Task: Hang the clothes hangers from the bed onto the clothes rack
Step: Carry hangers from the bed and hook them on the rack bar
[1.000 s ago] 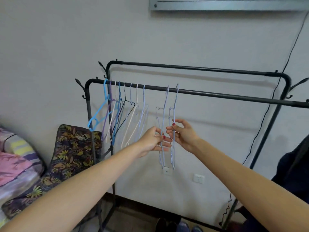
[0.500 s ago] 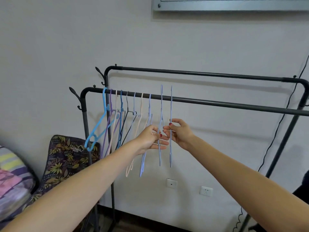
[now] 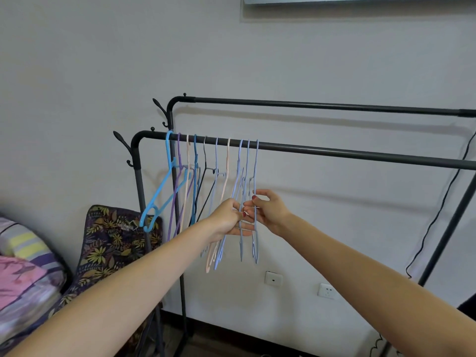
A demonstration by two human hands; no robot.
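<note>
A black metal clothes rack [image 3: 334,152] with a front and a back rail stands against the white wall. Several thin hangers hang on the left part of the front rail, from a bright blue one [image 3: 164,186] to two pale blue ones [image 3: 255,163] at the right end of the row. My left hand [image 3: 228,220] pinches the left one of these two at mid height. My right hand [image 3: 269,211] pinches the right one beside it. The hooks of both sit over the rail.
A dark floral cushion [image 3: 108,243] leans against the wall behind the rack's left post. Striped and pink bedding [image 3: 23,274] lies at the far left. Two wall sockets [image 3: 325,291] sit low on the wall, and a black cable [image 3: 438,220] hangs at the right.
The two pale blue hangers have come down with their hooks over the front rail and shifted left toward the row. Both hands stay on them. The view has tilted up a little.
</note>
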